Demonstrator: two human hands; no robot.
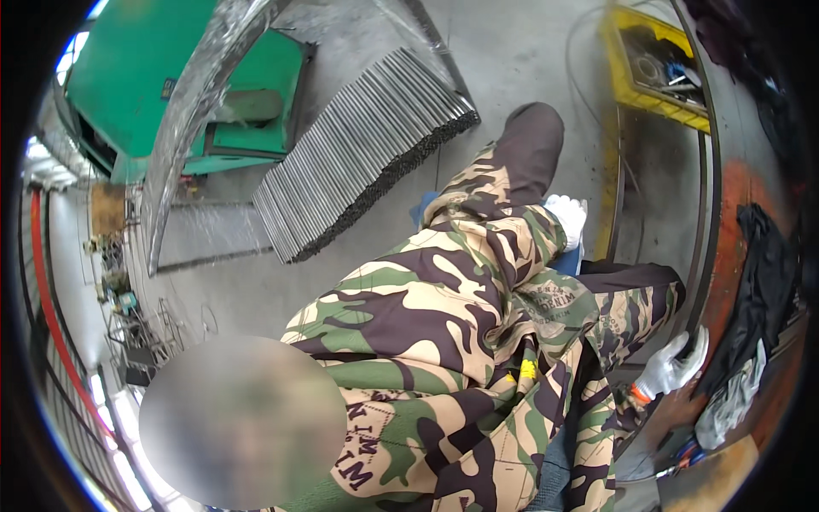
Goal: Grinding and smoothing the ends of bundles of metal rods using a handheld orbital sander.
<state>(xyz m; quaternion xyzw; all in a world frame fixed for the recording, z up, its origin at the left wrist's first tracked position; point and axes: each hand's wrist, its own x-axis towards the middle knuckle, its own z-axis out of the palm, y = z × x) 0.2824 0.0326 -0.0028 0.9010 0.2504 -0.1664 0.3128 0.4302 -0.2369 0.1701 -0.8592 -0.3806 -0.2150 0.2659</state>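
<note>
My left hand (567,220), in a white glove, rests between my legs with its fingers curled in. Beneath it a blue surface (566,261) shows in part; whatever the fingers may hold is hidden. Off to the right, my right hand (674,367) wears a white glove with an orange cuff. Its thumb and fingers are apart, and nothing shows in them. Close beside it, dark cloth (751,286) lies along a rust-red bench surface (725,294). A grey-white cloth or glove (732,399) is bunched nearby. Camouflage sleeves cover both arms.
Many thin metal tubes lie in a stack (367,154) beyond my legs, beside a wrapped metal frame (192,111). A green machine (136,77) stands far left. A yellow crate (616,68) of metal parts sits upper right. Tools (678,461) lie lower right. A blurred patch covers the lower left.
</note>
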